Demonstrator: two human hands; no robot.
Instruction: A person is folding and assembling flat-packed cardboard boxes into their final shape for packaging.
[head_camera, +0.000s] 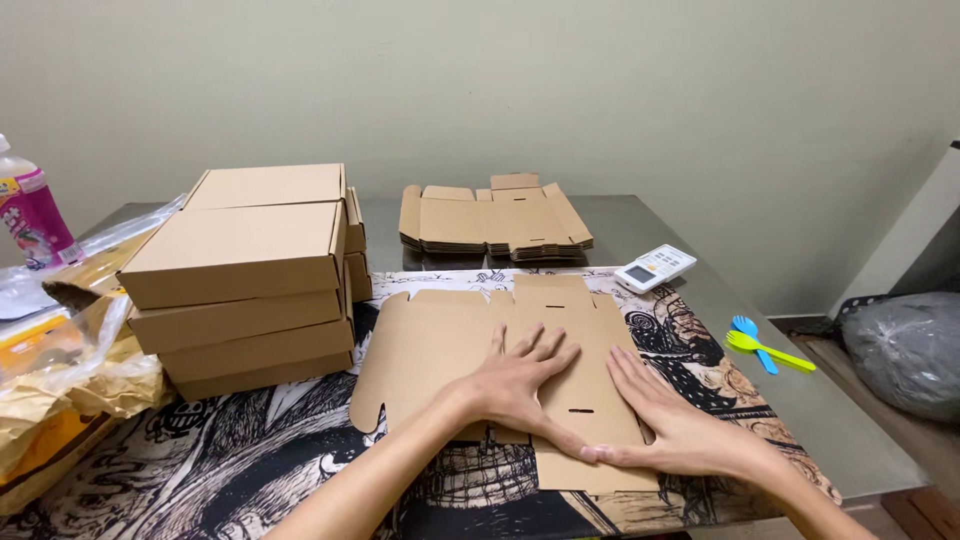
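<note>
Both the left hand (520, 385) and right hand (665, 425) press open-palmed, grasping nothing, on a flat brown cardboard blank (440, 345). Folded brown boxes (245, 270) are stacked at left; flat blanks (495, 220) lie behind

Blocked on the left by a tall stack of folded boxes (245, 275), crumpled plastic wrapping (70, 370) just beyond it. Blocked at the far edge by a low pile of flat cardboard blanks (495, 222). Open strip of surface (700, 300) between that pile and the flat blank (470, 350) under both hands. Open on the right too, save a white remote (655, 267) and two plastic sporks (765, 347).
</note>
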